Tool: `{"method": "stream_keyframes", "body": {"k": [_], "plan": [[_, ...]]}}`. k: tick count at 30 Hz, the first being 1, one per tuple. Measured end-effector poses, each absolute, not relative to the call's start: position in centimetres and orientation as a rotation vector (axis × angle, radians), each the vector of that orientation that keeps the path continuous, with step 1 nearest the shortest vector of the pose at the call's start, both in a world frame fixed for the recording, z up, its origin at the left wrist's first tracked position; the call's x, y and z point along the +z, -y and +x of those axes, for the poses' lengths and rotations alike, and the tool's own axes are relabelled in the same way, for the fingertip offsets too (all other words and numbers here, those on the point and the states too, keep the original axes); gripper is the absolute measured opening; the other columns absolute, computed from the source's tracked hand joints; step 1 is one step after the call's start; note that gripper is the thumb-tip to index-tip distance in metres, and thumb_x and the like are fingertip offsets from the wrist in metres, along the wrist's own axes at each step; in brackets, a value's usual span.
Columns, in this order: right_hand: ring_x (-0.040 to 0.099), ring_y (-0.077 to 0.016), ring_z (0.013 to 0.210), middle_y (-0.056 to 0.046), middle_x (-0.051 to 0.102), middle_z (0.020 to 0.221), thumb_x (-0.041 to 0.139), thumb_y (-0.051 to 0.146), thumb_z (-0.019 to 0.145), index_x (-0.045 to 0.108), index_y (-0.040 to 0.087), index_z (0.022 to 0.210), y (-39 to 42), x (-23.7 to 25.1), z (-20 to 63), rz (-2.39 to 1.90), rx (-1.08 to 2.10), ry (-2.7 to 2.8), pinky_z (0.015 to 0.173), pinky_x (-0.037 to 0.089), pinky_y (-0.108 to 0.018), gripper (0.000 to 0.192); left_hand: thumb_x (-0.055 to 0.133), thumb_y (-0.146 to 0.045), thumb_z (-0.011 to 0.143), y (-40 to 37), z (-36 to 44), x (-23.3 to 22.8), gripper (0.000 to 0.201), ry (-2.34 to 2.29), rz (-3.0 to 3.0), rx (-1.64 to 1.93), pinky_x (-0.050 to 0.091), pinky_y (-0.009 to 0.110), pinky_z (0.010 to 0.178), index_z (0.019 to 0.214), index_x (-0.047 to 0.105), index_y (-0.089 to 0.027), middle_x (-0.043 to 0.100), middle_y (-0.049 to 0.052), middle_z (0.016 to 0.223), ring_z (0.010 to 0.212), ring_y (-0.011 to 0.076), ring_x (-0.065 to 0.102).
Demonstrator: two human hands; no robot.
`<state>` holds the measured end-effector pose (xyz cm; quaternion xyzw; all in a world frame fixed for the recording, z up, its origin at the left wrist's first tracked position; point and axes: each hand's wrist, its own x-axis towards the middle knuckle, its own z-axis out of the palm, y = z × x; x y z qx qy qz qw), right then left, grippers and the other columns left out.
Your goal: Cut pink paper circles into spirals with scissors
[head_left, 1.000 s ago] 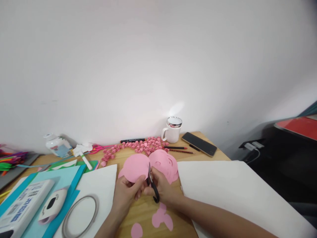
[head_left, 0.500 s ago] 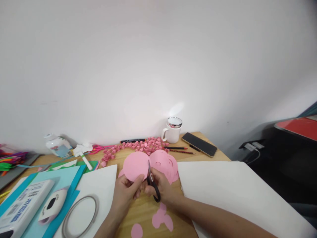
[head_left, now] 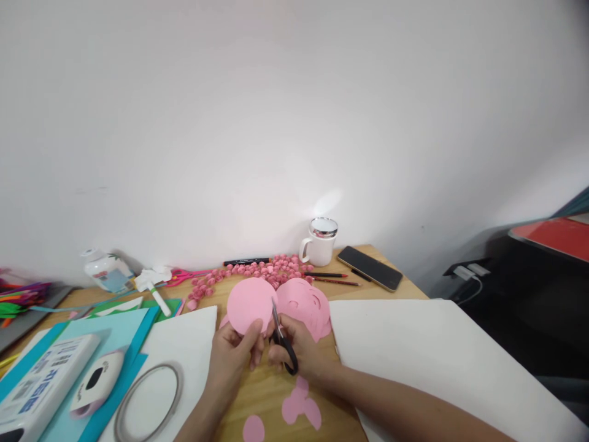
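Above the wooden desk [head_left: 271,393], left hand [head_left: 234,359] pinches pink paper circle [head_left: 251,304] by its lower edge, upright for cutting; right hand [head_left: 299,350] fingers curled through black scissors [head_left: 283,344], blades at circle's right rim.

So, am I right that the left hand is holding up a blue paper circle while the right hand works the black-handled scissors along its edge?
Not quite: the paper circle is pink, not blue, as the head view shows. The rest stands: the left hand holds it up while the right hand works the black-handled scissors along its edge.
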<state>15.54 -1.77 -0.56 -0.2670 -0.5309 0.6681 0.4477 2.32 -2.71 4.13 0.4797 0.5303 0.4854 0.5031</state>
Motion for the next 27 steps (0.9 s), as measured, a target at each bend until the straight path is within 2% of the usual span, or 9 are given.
{"method": "stream_keyframes", "body": {"k": [7,11,15,19,27], "plan": [[0.041,-0.0085,0.047,0.006,0.051,0.061,0.077,0.049,0.054,0.044,0.021,0.076,1.6,-0.5,15.3,-0.641,1.621,1.353,0.049,0.039,-0.024,0.049,0.067,-0.041,0.064,2.3,1.9,3.5,0.041,-1.34,1.193,1.131,0.025,0.019,0.034,0.038,0.05,-0.014,0.044,-0.003,0.029,0.03,0.0064,0.035],[0.038,-0.0091,0.053,0.006,0.044,0.062,0.08,0.049,0.048,0.04,0.021,0.072,1.5,0.1,15.4,-0.69,1.55,1.329,0.054,0.037,-0.024,0.055,0.067,-0.042,0.063,2.3,1.7,3.1,0.039,-1.388,1.236,1.084,0.025,0.019,0.035,0.04,0.052,-0.013,0.046,-0.002,0.032,0.031,0.007,0.036],[0.034,-0.0087,0.053,0.007,0.041,0.062,0.08,0.049,0.049,0.039,0.021,0.071,1.5,0.2,15.4,-0.669,1.549,1.318,0.054,0.034,-0.024,0.054,0.067,-0.041,0.063,2.4,1.7,3.2,0.038,-1.393,1.22,1.089,0.024,0.019,0.035,0.041,0.051,-0.014,0.045,-0.003,0.032,0.031,0.0066,0.036],[0.037,-0.0097,0.054,0.006,0.042,0.061,0.079,0.049,0.048,0.038,0.021,0.069,1.5,0.1,15.3,-0.684,1.537,1.319,0.049,0.03,-0.022,0.054,0.067,-0.039,0.062,2.5,1.9,3.6,0.038,-1.39,1.192,1.118,0.023,0.019,0.035,0.04,0.049,-0.014,0.043,-0.004,0.032,0.031,0.006,0.033],[0.037,-0.0079,0.05,0.007,0.044,0.058,0.076,0.046,0.057,0.047,0.02,0.075,1.6,0.3,15.5,-0.655,1.588,1.331,0.045,0.029,-0.02,0.043,0.068,-0.035,0.061,2.7,2.1,4.0,0.038,-1.391,1.16,1.184,0.023,0.019,0.036,0.038,0.046,-0.015,0.041,-0.005,0.032,0.032,0.0053,0.033]]}}
